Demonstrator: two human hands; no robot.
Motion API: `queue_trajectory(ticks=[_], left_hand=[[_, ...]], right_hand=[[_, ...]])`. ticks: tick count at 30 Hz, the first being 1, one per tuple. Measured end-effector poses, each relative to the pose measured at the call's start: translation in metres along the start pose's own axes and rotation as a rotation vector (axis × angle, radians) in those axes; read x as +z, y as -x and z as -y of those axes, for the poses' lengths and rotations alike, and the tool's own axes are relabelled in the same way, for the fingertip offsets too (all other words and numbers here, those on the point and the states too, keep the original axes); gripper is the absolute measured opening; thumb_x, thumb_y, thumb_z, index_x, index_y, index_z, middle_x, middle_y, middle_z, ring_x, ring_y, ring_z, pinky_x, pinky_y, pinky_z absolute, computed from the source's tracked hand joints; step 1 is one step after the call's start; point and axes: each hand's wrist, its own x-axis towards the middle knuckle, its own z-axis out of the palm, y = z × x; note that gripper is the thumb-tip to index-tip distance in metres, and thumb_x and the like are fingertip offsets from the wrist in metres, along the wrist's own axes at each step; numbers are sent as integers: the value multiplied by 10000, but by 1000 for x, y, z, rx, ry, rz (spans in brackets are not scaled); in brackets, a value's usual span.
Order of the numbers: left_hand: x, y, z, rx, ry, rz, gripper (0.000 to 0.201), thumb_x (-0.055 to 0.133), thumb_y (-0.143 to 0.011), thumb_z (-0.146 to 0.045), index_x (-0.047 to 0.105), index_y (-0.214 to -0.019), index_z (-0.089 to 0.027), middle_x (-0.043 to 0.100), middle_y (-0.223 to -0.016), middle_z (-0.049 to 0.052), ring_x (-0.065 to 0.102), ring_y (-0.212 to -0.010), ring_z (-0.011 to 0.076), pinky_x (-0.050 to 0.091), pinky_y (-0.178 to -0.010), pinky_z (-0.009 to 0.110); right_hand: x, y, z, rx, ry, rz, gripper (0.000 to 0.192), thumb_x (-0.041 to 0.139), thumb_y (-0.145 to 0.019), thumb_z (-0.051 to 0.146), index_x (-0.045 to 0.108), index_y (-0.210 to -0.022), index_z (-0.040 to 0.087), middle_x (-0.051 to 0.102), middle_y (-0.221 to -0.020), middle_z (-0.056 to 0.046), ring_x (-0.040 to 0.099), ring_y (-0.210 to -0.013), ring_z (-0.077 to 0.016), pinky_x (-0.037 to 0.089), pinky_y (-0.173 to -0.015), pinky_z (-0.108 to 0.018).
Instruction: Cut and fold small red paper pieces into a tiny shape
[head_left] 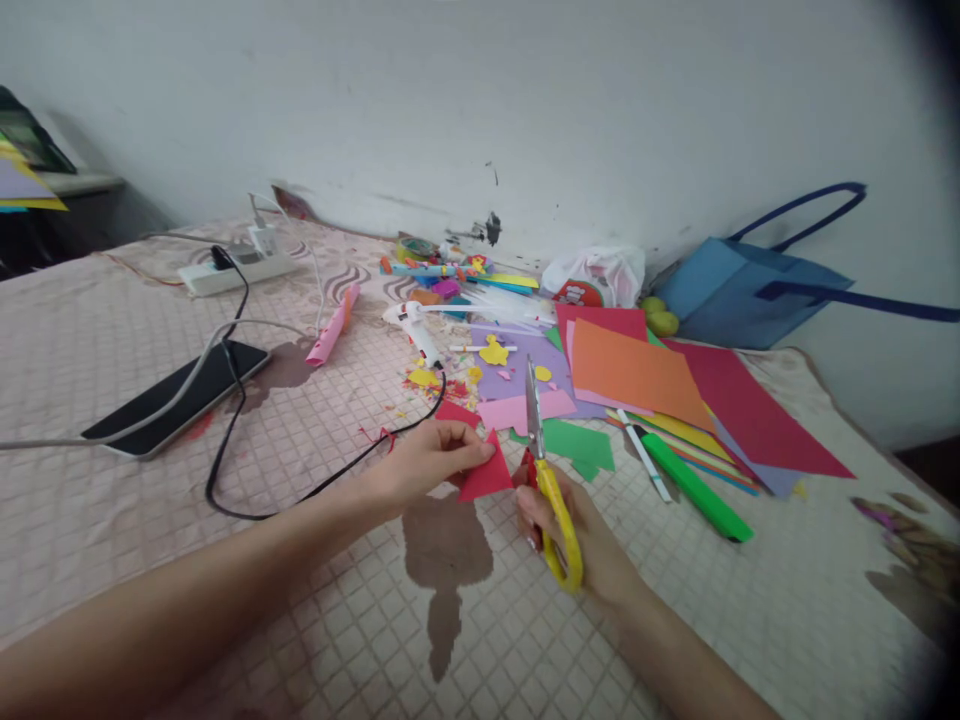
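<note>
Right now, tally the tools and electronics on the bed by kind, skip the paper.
scissors: 1, in the right hand
glue gun: 1
green marker: 1
white pen: 1
phone: 1
power strip: 1
Total: 6
The left hand holds a red paper.

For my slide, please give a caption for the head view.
Left hand holds red paper; right hand holds scissors.

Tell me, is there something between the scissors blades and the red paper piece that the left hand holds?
Nothing visible stands between them. The left hand pinches the red paper piece by its left side. The scissors, held in the right hand, point away from the person just beside the paper's right edge, with only bare quilted cloth around.
</note>
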Motion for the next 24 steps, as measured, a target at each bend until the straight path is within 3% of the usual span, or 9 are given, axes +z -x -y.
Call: queue_trajectory(ticks=[7, 12, 24], left_hand=[[-6, 2, -14, 71, 136, -78, 283, 710, -691, -369, 575, -671, -121, 569, -642, -20, 502, -583, 71, 406, -594, 213], [-7, 3, -15, 102, 183, -69, 284, 718, -692, -359, 567, -681, -118, 579, -646, -13, 512, -580, 68, 407, -594, 209], [-6, 4, -17, 114, 213, -78, 322, 743, -656, -380, 558, -672, -116, 558, -624, -26, 487, -560, 55, 379, -564, 193]], right_hand=[[-8, 7, 5, -58, 94, 81, 302, 461, -860, 514, 462, -952, 226, 374, -632, 49, 335, -537, -110, 311, -490, -225], [-5, 8, 5, -31, 238, 53, 310, 527, -817, 512, 507, -906, 216, 366, -614, 52, 339, -529, -111, 307, -475, -224], [-1, 9, 10, 1, 279, 72, 241, 554, -805, 446, 469, -780, 223, 337, -572, 65, 288, -482, -97, 271, -422, -208]])
